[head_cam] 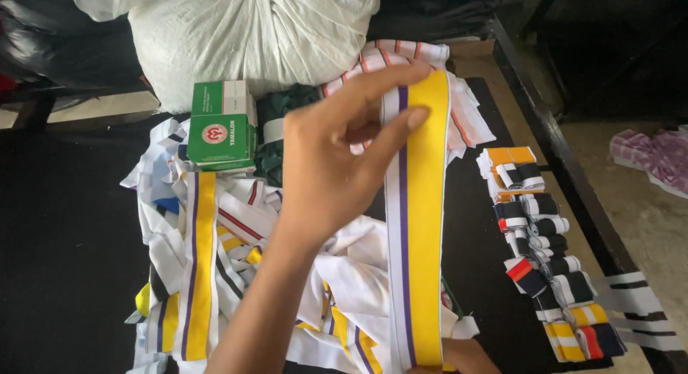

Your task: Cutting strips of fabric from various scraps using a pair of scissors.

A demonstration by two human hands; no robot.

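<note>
Nearest the camera, at the bottom edge right of centre, the person's right hand (459,358) shows only as a sliver under the lower end of a long ribbed knit band with a broad yellow stripe, a thin purple stripe and white edges (419,223); whether its fingers are closed on the band cannot be told. From the bottom centre the left forearm rises to the left hand (337,166) in the middle of the frame, which pinches the band's upper end between thumb and outstretched fingers, so the band runs taut and nearly upright from lower centre to upper centre.

Under the arm, a loose heap of white knit pieces with yellow, purple and red stripes (244,273) spreads across the lower left and centre, lying on a black cloth-covered table (64,259). At the right, a row of small folded striped cuffs in orange, black, white and red (545,252) runs down near the table's dark edge. Beyond that edge, a pale bare floor (645,223) shows at the right, with a pink checked cloth (652,155) lying on it.

Further back, two stacked green and white cardboard boxes (223,123) stand at upper left of centre, beside a dark green folded fabric (276,130). Behind them, a large white tied sack (251,30) fills the top of the frame.
</note>
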